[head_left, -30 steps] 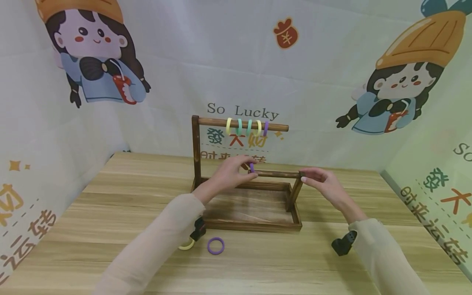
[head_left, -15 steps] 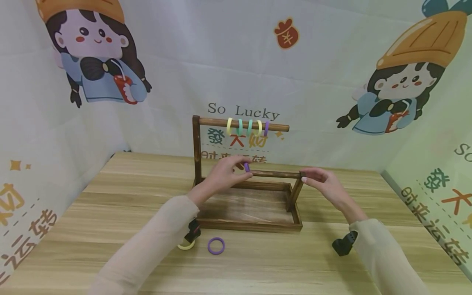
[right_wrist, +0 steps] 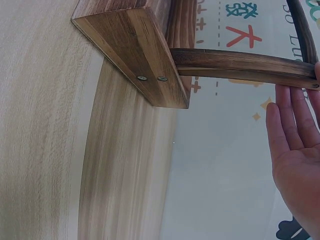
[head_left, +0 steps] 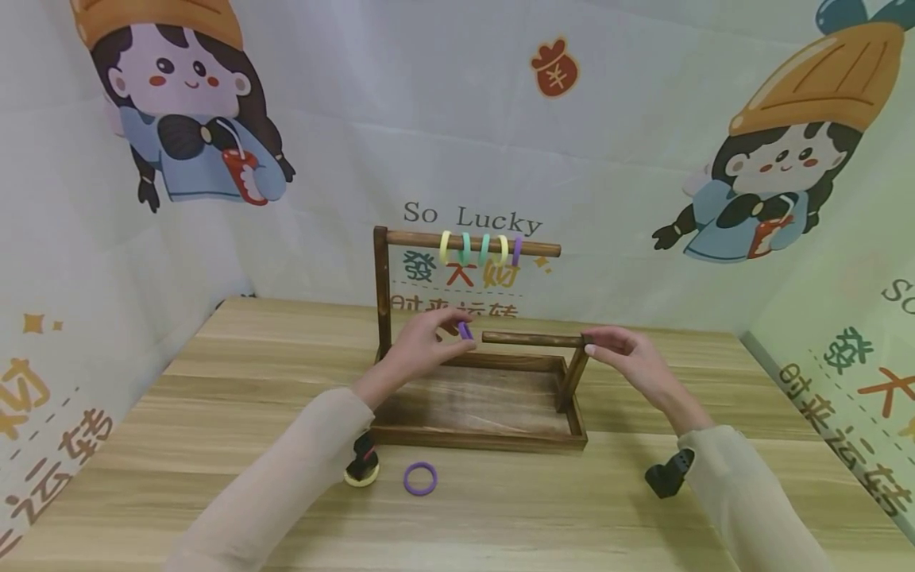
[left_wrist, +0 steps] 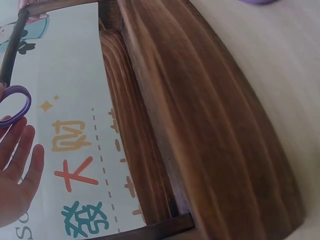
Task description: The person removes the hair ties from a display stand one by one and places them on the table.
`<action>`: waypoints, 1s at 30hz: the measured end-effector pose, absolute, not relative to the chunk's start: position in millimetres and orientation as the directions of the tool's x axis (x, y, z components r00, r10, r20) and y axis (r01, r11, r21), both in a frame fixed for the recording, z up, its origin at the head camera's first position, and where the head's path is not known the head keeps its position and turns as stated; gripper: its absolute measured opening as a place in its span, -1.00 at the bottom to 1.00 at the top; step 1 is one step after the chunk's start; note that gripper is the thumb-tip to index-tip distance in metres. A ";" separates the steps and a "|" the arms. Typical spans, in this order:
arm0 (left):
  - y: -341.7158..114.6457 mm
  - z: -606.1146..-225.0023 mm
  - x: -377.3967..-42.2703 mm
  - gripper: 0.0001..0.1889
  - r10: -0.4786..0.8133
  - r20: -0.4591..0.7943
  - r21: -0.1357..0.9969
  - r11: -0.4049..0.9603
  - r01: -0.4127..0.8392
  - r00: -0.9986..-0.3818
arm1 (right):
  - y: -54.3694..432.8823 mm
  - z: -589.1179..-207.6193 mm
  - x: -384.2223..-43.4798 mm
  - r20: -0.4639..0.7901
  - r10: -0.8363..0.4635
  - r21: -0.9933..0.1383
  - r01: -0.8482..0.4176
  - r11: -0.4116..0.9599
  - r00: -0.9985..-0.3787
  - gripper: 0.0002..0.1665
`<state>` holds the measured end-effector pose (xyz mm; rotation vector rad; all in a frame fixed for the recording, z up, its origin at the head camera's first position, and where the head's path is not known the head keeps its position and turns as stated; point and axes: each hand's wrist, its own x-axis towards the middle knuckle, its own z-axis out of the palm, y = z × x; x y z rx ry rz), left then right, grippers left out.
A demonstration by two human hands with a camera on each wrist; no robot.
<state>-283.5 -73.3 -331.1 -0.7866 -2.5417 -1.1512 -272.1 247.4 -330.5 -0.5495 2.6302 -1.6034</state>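
My left hand (head_left: 422, 345) pinches a purple ring (head_left: 465, 330) between thumb and fingers. The ring stands just left of the free end of the rack's lower bar (head_left: 532, 339), with a small gap between. In the left wrist view, the purple ring (left_wrist: 27, 106) appears near the tip of a dark bar (left_wrist: 14, 47). At the other end of the lower bar, my right hand (head_left: 629, 357) pinches the corner where it meets the short post (head_left: 572, 377). Yellow, green and purple rings hang on the upper bar (head_left: 411, 237), the purple ring (head_left: 517, 252) outermost.
The wooden rack's tray (head_left: 486, 437) sits mid-table, its tall post (head_left: 382, 294) on the left. In front lie another purple ring (head_left: 420, 465) and a yellow ring (head_left: 370, 481), partly covered by the left wrist camera (head_left: 363, 453). A printed cloth (head_left: 343, 159) hangs behind.
My left hand has moved left with the purple ring, from the lower bar's free end to a short distance off it. The right hand keeps its hold on the bar's corner.
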 end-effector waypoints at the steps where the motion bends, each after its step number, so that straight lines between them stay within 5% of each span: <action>1: -74.3 -332.3 -283.6 -0.61 0.370 0.420 0.624 0.546 0.560 -0.829 | 247.4 -330.6 -272.1 0.170 -0.302 -0.863 -0.290 0.414 -0.938 -0.43; 15: -79.0 -347.1 -279.7 -0.66 0.422 0.440 0.615 0.501 0.608 -0.793 | 247.5 -331.1 -272.1 0.173 -0.303 -0.867 -0.291 0.404 -0.937 -0.43; 22: -75.3 -354.7 -269.3 -0.74 0.494 0.400 0.701 0.376 0.605 -0.771 | 247.8 -331.2 -272.5 0.172 -0.304 -0.866 -0.291 0.407 -0.937 -0.43; 30: -70.1 -361.6 -252.7 -0.75 0.515 0.346 0.678 0.440 0.589 -0.784 | 247.5 -330.8 -272.2 0.179 -0.304 -0.856 -0.300 0.421 -0.936 -0.44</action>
